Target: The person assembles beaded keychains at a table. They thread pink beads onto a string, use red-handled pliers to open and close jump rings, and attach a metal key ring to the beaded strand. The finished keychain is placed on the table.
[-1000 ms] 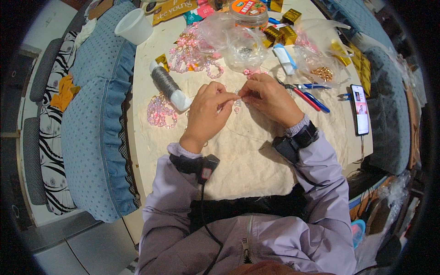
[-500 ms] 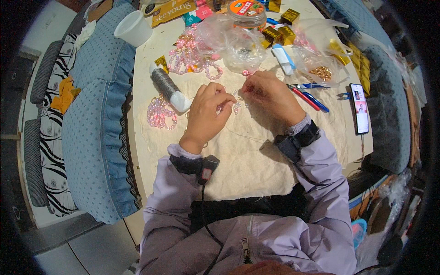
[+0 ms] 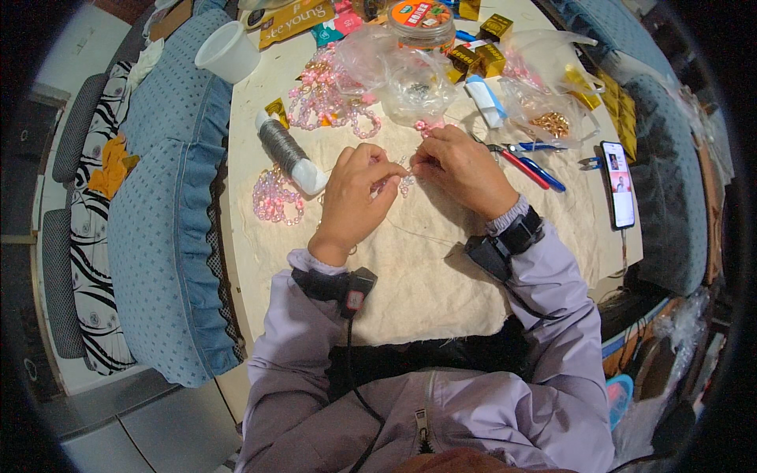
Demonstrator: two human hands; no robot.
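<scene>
Over the cream cloth (image 3: pixel 418 292), my left hand (image 3: pixel 359 197) pinches thumb and forefinger together. My right hand (image 3: pixel 465 172) has its fingers closed in a pinch as well, its tips almost meeting the left ones. What each pinch holds is too small to make out. Small clear beads (image 3: pixel 406 188) show just below and between the fingertips. A thin thread (image 3: pixel 418 234) trails over the cloth from under my left hand toward my right wrist. Pink beads (image 3: pixel 426 126) lie just beyond my right fingers. Left of my left hand rest pink bead strings (image 3: pixel 276 197) and a spool of grey thread (image 3: pixel 285 148).
Further back lie more pink bead strings (image 3: pixel 319 91), clear plastic bags (image 3: pixel 418 87), a round tub (image 3: pixel 420 24) and small gold boxes (image 3: pixel 489 59). On the right are red and blue pliers (image 3: pixel 524 167) and a lit phone (image 3: pixel 618 185). A white bucket (image 3: pixel 229 51) stands at the left edge.
My right hand has shifted slightly left, bringing its fingertips up to those of my left hand. The left hand stays nearly where it was.
</scene>
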